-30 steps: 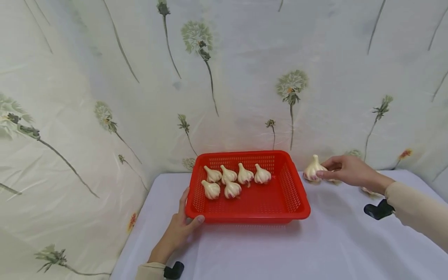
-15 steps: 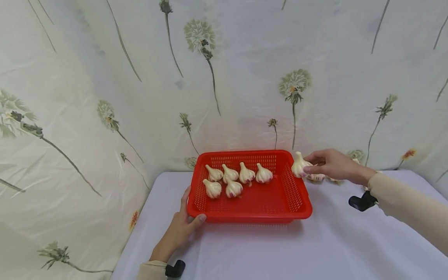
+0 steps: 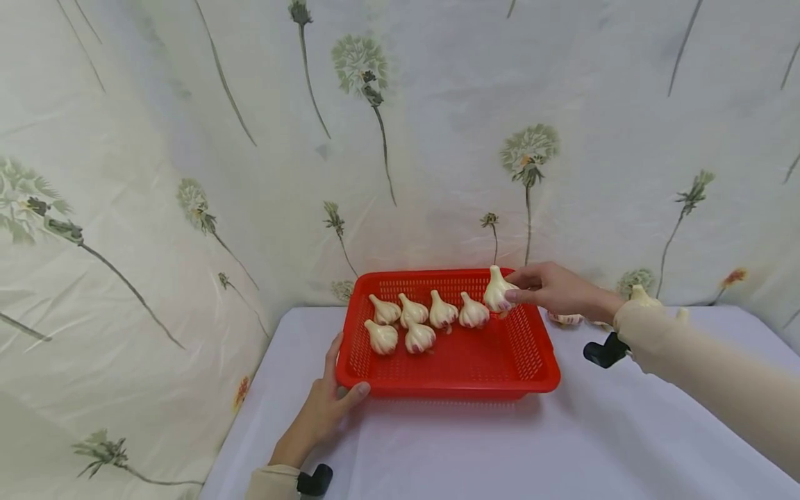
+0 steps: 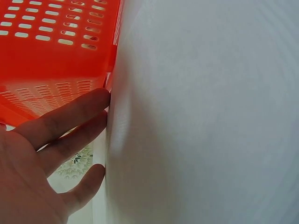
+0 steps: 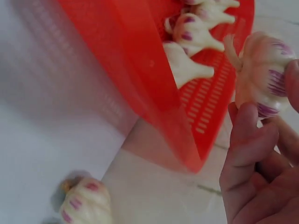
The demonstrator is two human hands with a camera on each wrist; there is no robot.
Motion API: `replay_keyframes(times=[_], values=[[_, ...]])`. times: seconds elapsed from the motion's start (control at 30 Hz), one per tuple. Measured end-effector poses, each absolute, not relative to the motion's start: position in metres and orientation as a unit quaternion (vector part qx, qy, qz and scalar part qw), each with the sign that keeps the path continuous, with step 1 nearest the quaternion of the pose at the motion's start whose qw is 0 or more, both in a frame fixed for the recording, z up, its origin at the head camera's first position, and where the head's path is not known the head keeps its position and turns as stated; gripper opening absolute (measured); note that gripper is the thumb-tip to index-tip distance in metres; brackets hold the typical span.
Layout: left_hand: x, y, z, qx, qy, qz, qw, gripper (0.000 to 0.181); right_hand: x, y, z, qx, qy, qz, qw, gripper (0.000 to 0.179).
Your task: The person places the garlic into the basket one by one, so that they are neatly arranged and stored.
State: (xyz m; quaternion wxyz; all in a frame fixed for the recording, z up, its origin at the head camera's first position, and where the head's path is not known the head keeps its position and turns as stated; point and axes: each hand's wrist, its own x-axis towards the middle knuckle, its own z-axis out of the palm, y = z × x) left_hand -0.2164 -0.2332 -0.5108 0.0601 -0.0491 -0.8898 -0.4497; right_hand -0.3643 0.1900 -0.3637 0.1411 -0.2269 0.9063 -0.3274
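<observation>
My right hand (image 3: 556,286) pinches a white garlic bulb (image 3: 499,289) between thumb and fingers, stem up, over the back right part of the red plastic basket (image 3: 445,386). In the right wrist view the held garlic bulb (image 5: 262,77) shows purple streaks. Several garlic bulbs (image 3: 443,310) lie in the basket's left and back part. My left hand (image 3: 320,410) holds the basket's front left corner, thumb on the rim. In the left wrist view, the other fingers (image 4: 70,114) of that hand stretch out, spread, beside the basket's perforated wall.
More garlic bulbs (image 3: 642,296) sit on the white tablecloth (image 3: 450,451) to the right, partly behind the right sleeve (image 3: 706,368). A curtain with a dandelion print (image 3: 431,139) hangs right behind the table. Each wrist wears a black camera mount (image 3: 606,351).
My right hand has lifted the garlic bulb from the table at the right and carried it left over the basket's rim. The left hand stays at its corner.
</observation>
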Motion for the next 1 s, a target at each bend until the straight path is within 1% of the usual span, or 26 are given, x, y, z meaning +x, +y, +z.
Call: replay_keyframes(times=[0.3, 0.43, 0.5, 0.73, 1.0], values=[[-0.218, -0.234, -0.510, -0.053, -0.885, -0.460, 0.053, 0.092, -0.379, 0.158, -0.377, -0.267, 0.891, -0.308, 0.198, 0.055], [-0.218, -0.234, -0.510, -0.055, -0.886, -0.458, 0.053, 0.092, -0.385, 0.144, -0.379, -0.283, 0.890, -0.298, 0.197, 0.053], [-0.218, -0.235, -0.510, -0.056, -0.886, -0.457, 0.055, 0.092, -0.388, 0.137, -0.380, -0.286, 0.889, -0.298, 0.199, 0.052], [-0.218, -0.237, -0.510, -0.064, -0.887, -0.455, 0.056, 0.092, -0.395, 0.116, -0.391, -0.271, 0.865, -0.342, 0.248, 0.045], [-0.217, -0.238, -0.508, -0.071, -0.886, -0.455, 0.056, 0.091, -0.398, 0.105, -0.409, -0.270, 0.867, -0.338, 0.249, 0.043]])
